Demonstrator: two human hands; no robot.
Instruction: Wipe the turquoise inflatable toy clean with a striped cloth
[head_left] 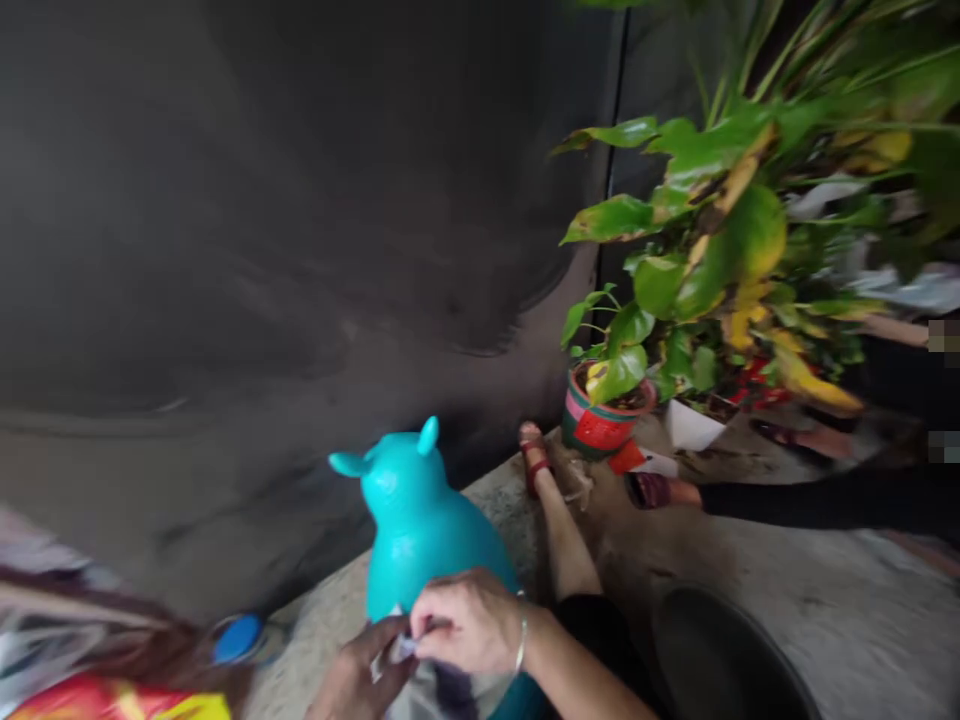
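Note:
A turquoise animal-shaped figure (409, 510), smooth with two small ears, stands just in front of me. My left hand (364, 672) and my right hand (474, 622) meet at its near side. Between their closed fingertips is a small crumpled whitish piece (403, 648), blurred, whose kind I cannot make out. My right hand wears a bracelet (521, 635) at the wrist. Pale cloth with a dark patch (442, 692) shows below my hands.
A dark wall (300, 220) rises ahead. Potted plants (606, 415) stand at the right, near another person's sandalled foot (652, 490). A dark round tub (727, 660) is at lower right. A blue lid (238, 638) and a red and yellow bag (112, 698) lie at lower left.

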